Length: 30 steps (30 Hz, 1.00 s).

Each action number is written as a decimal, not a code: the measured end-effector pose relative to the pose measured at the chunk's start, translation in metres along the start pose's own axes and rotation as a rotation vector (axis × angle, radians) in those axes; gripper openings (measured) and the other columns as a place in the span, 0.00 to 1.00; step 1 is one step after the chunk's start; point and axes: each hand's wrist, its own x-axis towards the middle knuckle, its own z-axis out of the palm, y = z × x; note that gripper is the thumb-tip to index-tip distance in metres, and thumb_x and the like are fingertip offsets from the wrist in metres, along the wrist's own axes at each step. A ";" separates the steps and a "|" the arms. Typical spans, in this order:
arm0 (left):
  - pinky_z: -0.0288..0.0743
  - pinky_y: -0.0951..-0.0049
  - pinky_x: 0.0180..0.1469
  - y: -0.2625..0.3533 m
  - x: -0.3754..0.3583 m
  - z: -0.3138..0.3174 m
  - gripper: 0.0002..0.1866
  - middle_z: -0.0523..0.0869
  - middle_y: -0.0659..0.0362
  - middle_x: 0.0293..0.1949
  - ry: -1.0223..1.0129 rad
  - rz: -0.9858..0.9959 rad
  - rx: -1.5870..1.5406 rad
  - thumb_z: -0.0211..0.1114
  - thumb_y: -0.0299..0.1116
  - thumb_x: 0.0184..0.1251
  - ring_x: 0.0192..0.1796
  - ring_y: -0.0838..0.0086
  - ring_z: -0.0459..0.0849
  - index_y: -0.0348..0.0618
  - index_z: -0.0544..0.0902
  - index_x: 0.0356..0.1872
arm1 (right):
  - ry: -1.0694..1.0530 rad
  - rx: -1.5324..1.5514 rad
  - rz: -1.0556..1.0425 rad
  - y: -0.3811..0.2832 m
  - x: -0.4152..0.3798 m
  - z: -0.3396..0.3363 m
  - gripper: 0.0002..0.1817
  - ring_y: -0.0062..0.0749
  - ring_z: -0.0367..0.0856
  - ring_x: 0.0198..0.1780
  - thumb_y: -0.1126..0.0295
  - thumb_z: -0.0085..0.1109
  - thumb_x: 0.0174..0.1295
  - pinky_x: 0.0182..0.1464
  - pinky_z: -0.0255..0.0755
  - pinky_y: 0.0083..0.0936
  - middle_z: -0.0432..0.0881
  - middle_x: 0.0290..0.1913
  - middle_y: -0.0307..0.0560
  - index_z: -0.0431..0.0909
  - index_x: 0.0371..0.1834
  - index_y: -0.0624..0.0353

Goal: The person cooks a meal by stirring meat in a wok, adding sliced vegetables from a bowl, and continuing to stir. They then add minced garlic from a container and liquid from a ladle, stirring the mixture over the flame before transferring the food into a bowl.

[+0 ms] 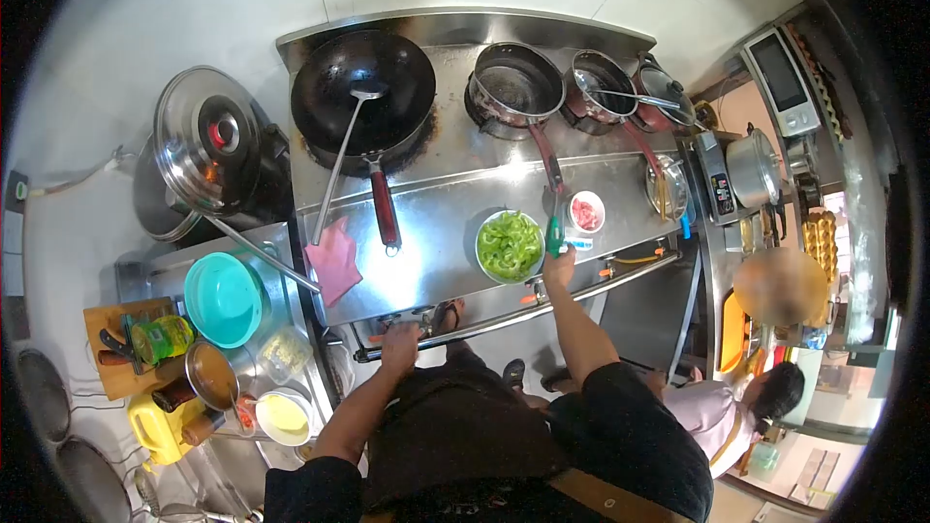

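My right hand (559, 266) is closed around a green-handled lighter (554, 235), its tip pointing toward the back of the stove. Close to it are a bowl of sliced green peppers (511, 246) and a small white bowl of sliced pinkish meat (585, 212). At the stove's front edge, my left hand (399, 341) is curled beside the rail on a stove knob, mostly hidden by the fingers. A black wok (334, 87) with a red-brown handle sits on the left burner, a long metal spatula (346, 150) resting in it. A pink cloth (335, 261) lies nearby.
Two pans (518, 82) (603, 77) and a lidded pot (666, 87) stand along the back right. Left are a large lidded pot (208, 140), a turquoise basin (224, 300) and a yellow jug (155, 429). A metal rail (475, 326) runs along the front. Another person (712, 412) is at right.
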 end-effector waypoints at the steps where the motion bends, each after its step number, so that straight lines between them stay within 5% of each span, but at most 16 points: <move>1: 0.78 0.54 0.43 0.001 -0.007 -0.022 0.09 0.86 0.50 0.33 0.105 0.091 0.070 0.57 0.35 0.64 0.40 0.54 0.86 0.43 0.80 0.40 | -0.018 0.014 0.043 0.005 0.004 0.002 0.33 0.58 0.76 0.54 0.64 0.62 0.58 0.56 0.70 0.47 0.78 0.50 0.65 0.64 0.66 0.63; 2: 0.77 0.55 0.44 -0.001 -0.011 -0.034 0.10 0.86 0.52 0.33 0.213 0.184 0.137 0.58 0.37 0.64 0.39 0.56 0.86 0.43 0.80 0.39 | -0.021 0.007 0.041 0.012 0.003 0.003 0.32 0.57 0.76 0.53 0.64 0.62 0.58 0.56 0.70 0.47 0.78 0.50 0.64 0.64 0.66 0.63; 5: 0.75 0.54 0.46 -0.043 -0.019 0.017 0.09 0.86 0.55 0.31 0.297 -0.035 0.287 0.59 0.37 0.61 0.38 0.60 0.85 0.45 0.82 0.37 | 0.043 -0.040 -0.004 0.032 -0.018 -0.011 0.31 0.55 0.78 0.53 0.64 0.62 0.58 0.56 0.70 0.46 0.79 0.51 0.61 0.66 0.65 0.62; 8: 0.75 0.51 0.46 -0.076 -0.005 0.059 0.08 0.85 0.56 0.28 -0.060 -0.119 0.252 0.59 0.36 0.59 0.36 0.60 0.85 0.47 0.84 0.35 | 0.009 -0.052 0.095 0.039 -0.050 -0.040 0.29 0.51 0.81 0.50 0.67 0.60 0.57 0.54 0.72 0.45 0.81 0.48 0.58 0.68 0.64 0.58; 12: 0.78 0.53 0.43 -0.073 -0.022 0.053 0.09 0.88 0.52 0.28 -0.035 -0.177 0.107 0.57 0.32 0.60 0.32 0.56 0.88 0.42 0.83 0.36 | 0.058 -0.023 -0.086 0.036 -0.081 -0.059 0.23 0.52 0.84 0.41 0.69 0.54 0.60 0.45 0.75 0.44 0.84 0.37 0.58 0.69 0.61 0.57; 13: 0.80 0.55 0.41 -0.067 -0.024 0.053 0.10 0.88 0.51 0.30 -0.030 -0.258 0.010 0.56 0.31 0.61 0.33 0.56 0.89 0.40 0.82 0.39 | 0.059 -0.037 0.002 0.007 -0.089 -0.064 0.20 0.51 0.84 0.39 0.69 0.52 0.63 0.43 0.76 0.42 0.84 0.35 0.58 0.71 0.59 0.57; 15: 0.82 0.57 0.36 -0.062 -0.028 0.044 0.13 0.89 0.50 0.32 0.017 -0.213 0.014 0.53 0.31 0.65 0.35 0.56 0.89 0.37 0.78 0.47 | 0.084 0.051 -0.248 -0.035 -0.099 -0.059 0.18 0.43 0.82 0.38 0.71 0.52 0.65 0.43 0.75 0.36 0.83 0.36 0.57 0.73 0.58 0.62; 23: 0.81 0.58 0.43 -0.057 -0.032 0.025 0.11 0.89 0.53 0.35 0.002 -0.304 -0.176 0.55 0.33 0.66 0.40 0.59 0.89 0.42 0.82 0.42 | -0.462 0.637 -0.665 -0.276 -0.148 0.002 0.17 0.27 0.79 0.39 0.68 0.58 0.67 0.41 0.75 0.26 0.83 0.39 0.46 0.76 0.56 0.66; 26: 0.81 0.58 0.45 -0.068 -0.015 0.067 0.11 0.90 0.53 0.38 0.025 -0.304 -0.234 0.54 0.33 0.68 0.43 0.60 0.89 0.42 0.84 0.42 | -0.873 0.646 -0.386 -0.354 -0.188 0.036 0.14 0.23 0.78 0.34 0.65 0.58 0.68 0.36 0.75 0.22 0.80 0.40 0.43 0.76 0.52 0.60; 30: 0.81 0.57 0.46 -0.071 -0.006 0.085 0.13 0.89 0.53 0.43 -0.023 -0.320 -0.270 0.53 0.32 0.69 0.48 0.60 0.88 0.42 0.85 0.45 | -1.050 0.538 0.110 -0.415 -0.225 0.093 0.12 0.34 0.80 0.35 0.63 0.56 0.68 0.40 0.76 0.31 0.77 0.37 0.44 0.73 0.48 0.58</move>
